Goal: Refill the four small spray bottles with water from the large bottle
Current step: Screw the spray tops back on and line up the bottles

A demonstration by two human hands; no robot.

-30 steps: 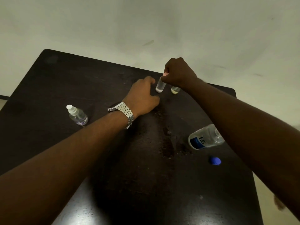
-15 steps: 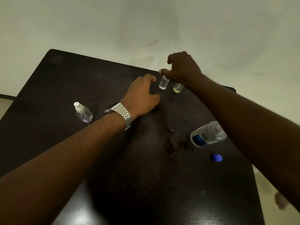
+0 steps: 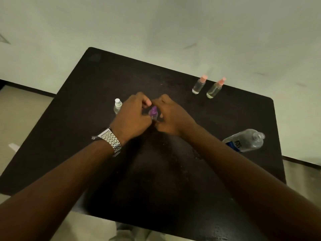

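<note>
A small spray bottle with a purple top (image 3: 153, 112) stands at the middle of the dark table (image 3: 173, 180). My left hand (image 3: 133, 115) and my right hand (image 3: 171, 117) close around it from both sides. A white-capped spray bottle (image 3: 117, 106) stands just left of my left hand. Two pink-capped spray bottles (image 3: 198, 85) (image 3: 215, 89) stand upright at the far right. The large clear water bottle (image 3: 246, 140), uncapped, lies on its side at the right edge.
Wet patches mark the table between my forearms. A pale wall rises behind the table, and a dark skirting strip runs along the floor on both sides. The blue cap is hidden in this view.
My right hand left the pink-capped bottles and came back to the table's middle. Both hands now hold the purple-topped bottle. The camera tilted, so everything sits lower in view.
</note>
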